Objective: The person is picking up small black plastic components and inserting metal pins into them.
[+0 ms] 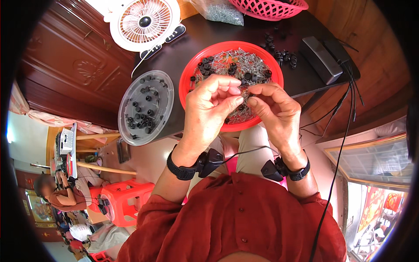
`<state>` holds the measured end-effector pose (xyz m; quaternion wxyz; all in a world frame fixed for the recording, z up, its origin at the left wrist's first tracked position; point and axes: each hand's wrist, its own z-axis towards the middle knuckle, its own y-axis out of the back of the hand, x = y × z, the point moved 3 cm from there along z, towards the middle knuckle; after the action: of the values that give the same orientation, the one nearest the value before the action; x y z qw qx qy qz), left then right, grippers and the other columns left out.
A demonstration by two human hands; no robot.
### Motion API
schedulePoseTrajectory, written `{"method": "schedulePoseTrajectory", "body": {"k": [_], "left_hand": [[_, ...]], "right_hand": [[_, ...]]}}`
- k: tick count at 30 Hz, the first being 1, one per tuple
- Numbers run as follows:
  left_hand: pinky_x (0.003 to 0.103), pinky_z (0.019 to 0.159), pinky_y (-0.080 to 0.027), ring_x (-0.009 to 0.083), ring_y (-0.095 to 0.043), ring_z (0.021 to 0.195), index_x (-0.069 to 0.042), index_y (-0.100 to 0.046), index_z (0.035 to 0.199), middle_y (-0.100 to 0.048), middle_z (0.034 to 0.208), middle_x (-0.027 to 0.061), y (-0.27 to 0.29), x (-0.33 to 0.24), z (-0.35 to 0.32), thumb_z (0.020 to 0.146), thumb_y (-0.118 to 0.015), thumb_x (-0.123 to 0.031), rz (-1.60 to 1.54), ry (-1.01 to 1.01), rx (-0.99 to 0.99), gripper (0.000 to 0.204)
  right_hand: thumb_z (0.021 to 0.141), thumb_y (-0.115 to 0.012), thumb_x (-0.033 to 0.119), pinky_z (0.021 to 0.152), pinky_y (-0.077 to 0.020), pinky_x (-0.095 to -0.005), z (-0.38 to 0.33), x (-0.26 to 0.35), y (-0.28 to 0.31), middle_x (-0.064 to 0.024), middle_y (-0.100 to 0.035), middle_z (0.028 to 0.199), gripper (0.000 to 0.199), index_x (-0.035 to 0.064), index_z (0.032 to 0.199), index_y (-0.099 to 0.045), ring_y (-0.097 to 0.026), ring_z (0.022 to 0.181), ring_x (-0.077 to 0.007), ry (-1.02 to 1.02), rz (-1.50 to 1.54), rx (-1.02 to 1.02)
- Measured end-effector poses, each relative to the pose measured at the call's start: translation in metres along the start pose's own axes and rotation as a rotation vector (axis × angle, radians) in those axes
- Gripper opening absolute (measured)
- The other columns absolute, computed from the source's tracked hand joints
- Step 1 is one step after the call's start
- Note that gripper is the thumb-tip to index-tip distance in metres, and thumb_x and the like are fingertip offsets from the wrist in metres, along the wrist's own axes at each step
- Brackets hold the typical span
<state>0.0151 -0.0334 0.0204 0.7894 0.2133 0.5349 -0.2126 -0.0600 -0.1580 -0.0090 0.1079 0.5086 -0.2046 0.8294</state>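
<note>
My left hand (pixel 205 113) and my right hand (pixel 279 107) meet over a red basin (pixel 187 72), fingertips almost touching. Each has thumb and index finger drawn together in a pinch. Something small and dark seems to sit between the fingertips, but it is too small to name. Loose metal screws (pixel 244 59) fill the basin beneath, along with several round black caps (pixel 205 65). To the left, a clear round plastic lid or tray (pixel 123 107) carries several black cap pieces (pixel 144 118), some with screws through them.
A white fan (pixel 144 22) stands at the table's far left. At the back are a bag of screws (pixel 224 15) and a pink basket (pixel 273 11). Black parts (pixel 286 56) lie beside a dark box (pixel 321 59) with cables (pixel 349 87). Red stools (pixel 126 196) and a person (pixel 65 196) are at left.
</note>
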Motion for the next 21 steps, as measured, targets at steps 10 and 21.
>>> {"method": "schedulePoseTrajectory", "body": {"k": [10, 21], "left_hand": [[0.023, 0.069, -0.05, 0.0078, -0.058, 0.075, -0.002, -0.057, 0.102, -0.059, 0.08, 0.0031, -0.003, -0.002, -0.005, 0.074, -0.056, 0.015, 0.097, 0.008, 0.076, 0.033], [0.022, 0.067, -0.05, 0.0073, -0.056, 0.076, -0.001, -0.054, 0.102, -0.057, 0.088, 0.0048, 0.012, 0.014, -0.001, 0.08, -0.057, 0.009, -0.018, 0.078, -0.04, 0.024]], "right_hand": [[0.076, -0.061, -0.003, 0.06, -0.0474, -0.0248, 0.0, 0.011, -0.003, -0.0072, -0.059, 0.082, 0.01, 0.0001, 0.086, -0.062, -0.058, 0.067, -0.0123, 0.096, -0.33, 0.073], [0.076, -0.061, -0.005, 0.064, -0.0477, -0.0281, 0.0, 0.004, -0.003, -0.0101, -0.058, 0.081, 0.01, -0.0017, 0.084, -0.058, -0.059, 0.072, -0.0202, 0.174, -0.458, 0.018]]}}
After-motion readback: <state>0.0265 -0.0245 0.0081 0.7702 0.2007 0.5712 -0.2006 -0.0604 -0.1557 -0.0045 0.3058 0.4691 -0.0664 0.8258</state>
